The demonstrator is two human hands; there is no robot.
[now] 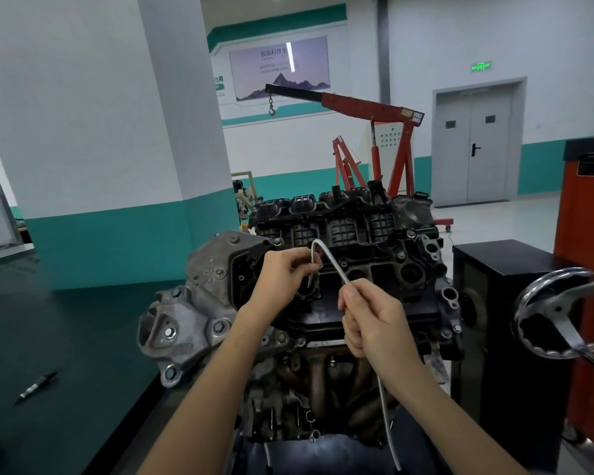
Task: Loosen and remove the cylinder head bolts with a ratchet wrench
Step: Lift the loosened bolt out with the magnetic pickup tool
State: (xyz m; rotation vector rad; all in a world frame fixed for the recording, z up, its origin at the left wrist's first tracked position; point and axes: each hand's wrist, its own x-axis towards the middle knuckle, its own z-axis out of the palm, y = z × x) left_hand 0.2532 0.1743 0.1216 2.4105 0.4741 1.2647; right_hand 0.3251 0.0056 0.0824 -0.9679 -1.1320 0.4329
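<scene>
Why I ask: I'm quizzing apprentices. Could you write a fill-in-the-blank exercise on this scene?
1. The engine crane in the background is painted ____.
2. The chrome handwheel stands on the person's ____ side.
3. The left hand and the right hand hold a flexible shaft over the ____.

Missing words: red; right; engine.

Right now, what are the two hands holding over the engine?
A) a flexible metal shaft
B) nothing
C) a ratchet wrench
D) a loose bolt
A: the left hand pinches the bent-over end of the flexible metal shaft and the right hand grips it further down, above the cylinder head.
</scene>
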